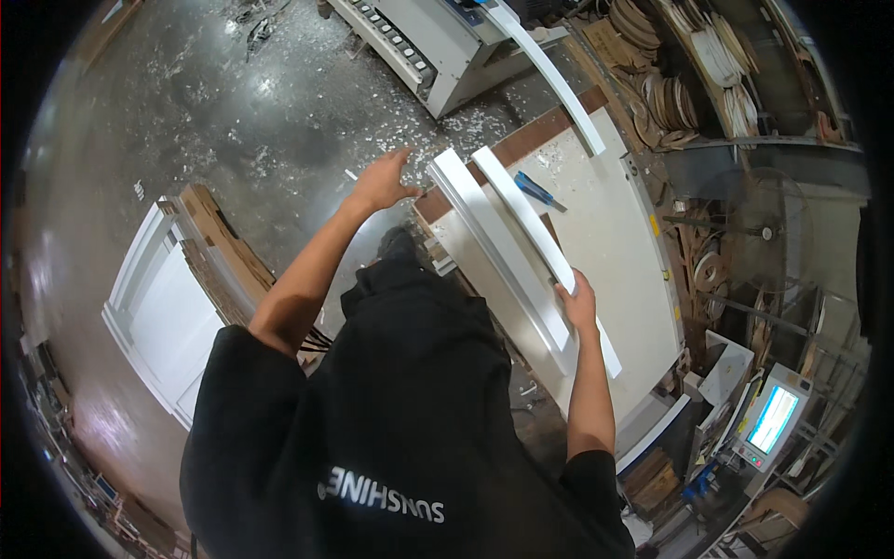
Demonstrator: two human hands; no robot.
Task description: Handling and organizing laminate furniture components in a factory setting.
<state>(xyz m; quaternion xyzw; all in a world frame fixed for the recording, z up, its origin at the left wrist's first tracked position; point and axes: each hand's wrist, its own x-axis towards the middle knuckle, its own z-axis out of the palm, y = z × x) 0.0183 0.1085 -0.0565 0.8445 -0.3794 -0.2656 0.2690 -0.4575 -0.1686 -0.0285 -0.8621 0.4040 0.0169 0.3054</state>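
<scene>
My right hand (579, 300) is closed around a narrow white board (521, 216), gripping it toward its near end. The board lies slantwise over the pale worktable (635, 252). Beside it on the left is a wider white board (492, 244) with a stepped profile, running nearly parallel along the table's left side. My left hand (382, 181) is in the air just left of the wider board's far end, apart from it, fingers spread and holding nothing. A blue-handled tool (535, 189) rests on the table right of the narrow board.
A long curved white strip (549, 70) reaches over the table's far edge from a grey machine (466, 65). White panels (172, 307) and brown boards (223, 238) stand at the left. Rolls of edging (666, 102), a fan (765, 233) and a lit screen (773, 419) are at the right.
</scene>
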